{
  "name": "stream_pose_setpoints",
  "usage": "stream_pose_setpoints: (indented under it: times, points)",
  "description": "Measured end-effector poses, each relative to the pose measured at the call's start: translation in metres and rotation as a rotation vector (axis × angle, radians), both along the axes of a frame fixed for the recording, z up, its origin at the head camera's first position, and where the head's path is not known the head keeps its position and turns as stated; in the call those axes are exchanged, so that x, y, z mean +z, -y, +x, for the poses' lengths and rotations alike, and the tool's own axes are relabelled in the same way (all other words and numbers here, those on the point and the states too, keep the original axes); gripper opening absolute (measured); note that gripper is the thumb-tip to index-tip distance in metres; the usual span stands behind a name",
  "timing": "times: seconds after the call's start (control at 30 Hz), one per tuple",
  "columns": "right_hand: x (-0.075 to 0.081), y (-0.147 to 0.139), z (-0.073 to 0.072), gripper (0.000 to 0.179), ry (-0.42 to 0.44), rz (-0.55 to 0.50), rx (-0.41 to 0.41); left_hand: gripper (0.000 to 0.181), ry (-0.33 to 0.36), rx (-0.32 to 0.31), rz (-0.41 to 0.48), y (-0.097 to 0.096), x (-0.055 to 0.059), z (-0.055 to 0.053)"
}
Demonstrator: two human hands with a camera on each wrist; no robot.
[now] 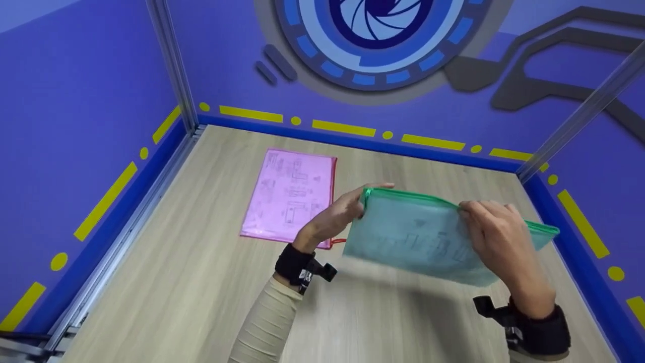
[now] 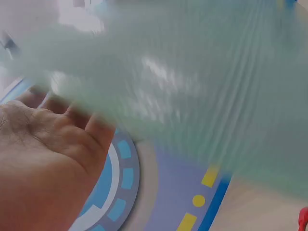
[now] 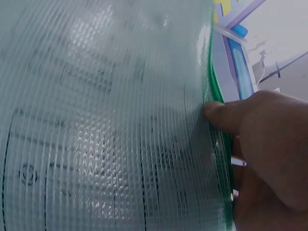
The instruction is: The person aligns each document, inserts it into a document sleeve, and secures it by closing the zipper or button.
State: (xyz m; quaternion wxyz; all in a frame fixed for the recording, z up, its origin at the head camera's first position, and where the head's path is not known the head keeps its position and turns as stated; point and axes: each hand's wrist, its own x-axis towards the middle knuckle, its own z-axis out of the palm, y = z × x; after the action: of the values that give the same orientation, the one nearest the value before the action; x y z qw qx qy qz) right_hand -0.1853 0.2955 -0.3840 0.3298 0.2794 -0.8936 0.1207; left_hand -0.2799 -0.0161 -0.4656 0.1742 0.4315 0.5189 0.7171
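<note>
A translucent green zipper pouch (image 1: 413, 237) with a brighter green zip edge is held tilted above the table, drawings showing faintly through it. My left hand (image 1: 335, 217) holds its upper left corner; in the left wrist view the blurred pouch (image 2: 192, 96) covers the fingertips of that hand (image 2: 53, 144). At the zip edge toward the right, my right hand (image 1: 496, 234) pinches the pouch. The right wrist view shows the thumb of that hand (image 3: 269, 144) against the near face of the ribbed pouch (image 3: 106, 120), other fingers behind it.
A pink zipper pouch (image 1: 289, 196) with red edging lies flat on the wooden table (image 1: 166, 282), left of the green one. Its red pull loop (image 1: 338, 241) sticks out at the lower right corner. Blue-purple panels (image 1: 90, 111) border the table at the back and both sides.
</note>
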Motion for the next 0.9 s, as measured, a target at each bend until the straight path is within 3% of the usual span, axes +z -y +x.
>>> stream_pose_setpoints:
  times: [0.1,0.23,0.33,0.43,0.57,0.7,0.9]
  points:
    - [-0.006,-0.002,-0.007,0.011,-0.012,0.006,-0.050,0.082,-0.023,0.154,-0.068,-0.011,-0.006,0.001]
    - [-0.021,-0.001,-0.016,0.007,0.031,-0.006,-0.076,0.033,-0.053,0.441,-0.154,-0.027,-0.018,-0.002]
    - [-0.033,0.006,-0.019,0.011,0.071,-0.052,-0.106,0.020,-0.051,0.557,-0.172,-0.034,-0.026,-0.004]
    - [-0.039,0.021,-0.019,0.022,0.018,-0.151,-0.093,0.017,-0.053,0.587,-0.165,-0.036,-0.029,-0.004]
    - [-0.041,0.059,-0.011,0.023,-0.073,-0.272,0.018,0.020,-0.066,0.595,-0.162,-0.038,-0.029,-0.002]
    - [-0.038,0.097,-0.004,0.016,0.037,-0.339,0.085,0.021,-0.088,0.607,-0.174,-0.041,-0.028,0.001]
    - [-0.035,0.130,-0.014,0.019,0.176,-0.330,-0.018,0.005,-0.145,0.632,-0.166,-0.043,-0.030,0.001]
